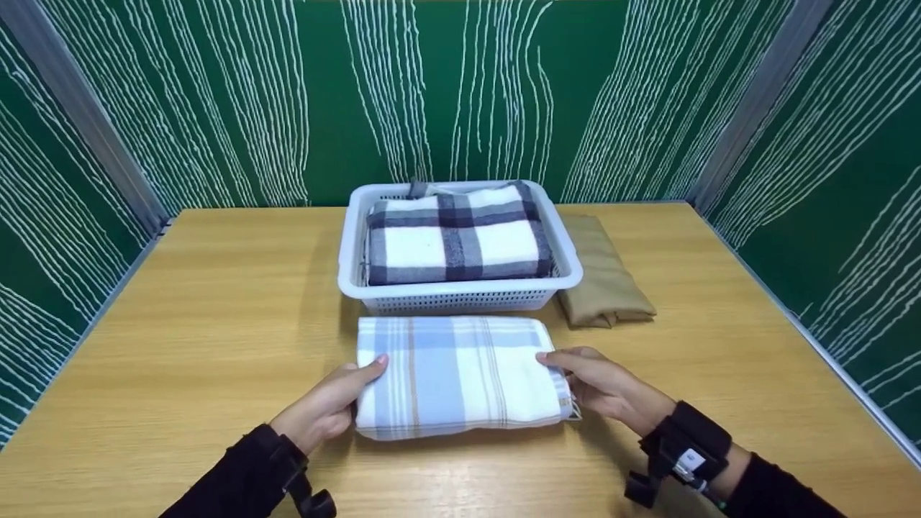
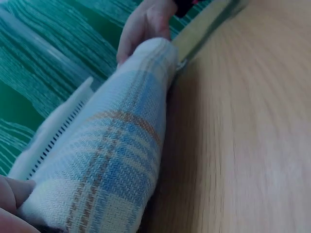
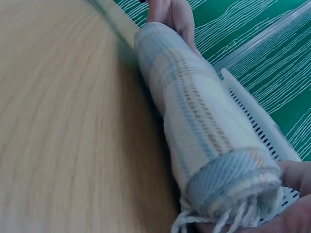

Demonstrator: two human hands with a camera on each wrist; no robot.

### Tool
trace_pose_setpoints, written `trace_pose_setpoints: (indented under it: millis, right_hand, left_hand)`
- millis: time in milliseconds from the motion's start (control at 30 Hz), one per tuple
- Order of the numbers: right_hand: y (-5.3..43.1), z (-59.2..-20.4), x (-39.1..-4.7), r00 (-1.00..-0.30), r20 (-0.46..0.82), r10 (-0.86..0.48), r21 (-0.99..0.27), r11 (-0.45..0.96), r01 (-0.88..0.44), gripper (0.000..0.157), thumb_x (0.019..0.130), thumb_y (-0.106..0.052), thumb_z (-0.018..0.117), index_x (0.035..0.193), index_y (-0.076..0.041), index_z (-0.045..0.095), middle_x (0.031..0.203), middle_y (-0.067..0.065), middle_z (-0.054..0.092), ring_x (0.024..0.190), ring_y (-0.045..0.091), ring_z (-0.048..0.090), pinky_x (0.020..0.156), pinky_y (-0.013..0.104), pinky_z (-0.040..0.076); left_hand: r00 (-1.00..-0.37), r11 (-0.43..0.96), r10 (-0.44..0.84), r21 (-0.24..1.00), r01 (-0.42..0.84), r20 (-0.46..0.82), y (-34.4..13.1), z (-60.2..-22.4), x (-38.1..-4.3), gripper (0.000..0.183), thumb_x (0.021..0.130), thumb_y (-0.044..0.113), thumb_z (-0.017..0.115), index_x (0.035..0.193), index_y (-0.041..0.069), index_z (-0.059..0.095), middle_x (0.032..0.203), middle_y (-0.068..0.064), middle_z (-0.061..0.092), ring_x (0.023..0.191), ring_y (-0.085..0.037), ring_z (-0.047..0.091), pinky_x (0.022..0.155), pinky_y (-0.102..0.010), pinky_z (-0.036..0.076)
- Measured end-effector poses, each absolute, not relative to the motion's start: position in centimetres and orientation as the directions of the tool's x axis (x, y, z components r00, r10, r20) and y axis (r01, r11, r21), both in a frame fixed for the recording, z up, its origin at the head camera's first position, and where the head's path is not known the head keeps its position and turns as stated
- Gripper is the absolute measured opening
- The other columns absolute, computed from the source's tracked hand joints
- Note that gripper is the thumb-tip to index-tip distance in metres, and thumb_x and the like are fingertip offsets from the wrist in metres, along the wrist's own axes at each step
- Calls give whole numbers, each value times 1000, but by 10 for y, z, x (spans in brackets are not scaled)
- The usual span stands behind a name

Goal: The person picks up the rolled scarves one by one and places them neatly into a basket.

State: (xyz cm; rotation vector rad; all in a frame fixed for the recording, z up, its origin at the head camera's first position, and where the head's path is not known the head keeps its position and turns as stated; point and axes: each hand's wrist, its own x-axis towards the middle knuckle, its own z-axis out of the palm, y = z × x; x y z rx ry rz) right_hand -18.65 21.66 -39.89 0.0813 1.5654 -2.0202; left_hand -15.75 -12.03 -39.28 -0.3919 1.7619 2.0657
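Note:
A folded blue and white plaid blanket [image 1: 460,378] is held between both hands in front of the basket. My left hand [image 1: 331,399] grips its left end, thumb on top and the other fingers below, partly hidden. At the opposite end my right hand [image 1: 604,381] pinches the blanket with its thumb on top. White fringe [image 3: 233,213] hangs from that end in the right wrist view. Behind it stands a white plastic basket [image 1: 460,291], holding a folded dark and white checked blanket [image 1: 496,241].
A folded tan cloth [image 1: 604,273] lies right of the basket, its left side partly hidden by the rim. All of this is on a wooden table [image 1: 216,324], with green, white-streaked panels [image 1: 489,86] along the back and sides.

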Motion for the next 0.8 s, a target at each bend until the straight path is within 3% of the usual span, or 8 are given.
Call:
trace_pose_setpoints:
  millis: [333,633,733,800]
  right_hand:
    - [230,-349,-178,-825,-302,-478,-879,-195,435,16,97,-5,51,98,-1,66,93,12,70,85,21,68,78,34,55]
    - [237,-295,-188,-862,-242,-446,-870,-295,396,16,96,-2,52,102,0,66,97,14,69,86,22,67,78,32,55]
    - [234,-276,-195,-886,-259,-384,-864,-317,390,16,95,-3,54,110,0,59,99,13,67,87,22,66,78,33,55]
    - [231,-265,-202,-898,-279,-341,-858,-332,392,25,94,-4,57,118,1,51,101,13,66,90,23,65,80,35,54]
  left_hand:
    - [-882,-171,311,892,-418,-353,-130,-343,-144,44,101,24,48,131,-6,39,109,-12,62,99,-23,61,92,-43,47]
    - [-927,-234,264,915,-329,-266,-134,-288,-160,40,101,17,46,133,-8,38,113,-11,58,101,-21,57,91,-34,46]
    - [-944,-284,243,914,-288,-222,-133,-274,-170,41,102,15,44,135,-8,37,115,-10,57,104,-20,56,94,-34,44]
    - [-954,-317,221,910,-269,-205,-132,-265,-178,43,102,14,43,138,-7,34,119,-10,54,108,-20,53,96,-33,40]
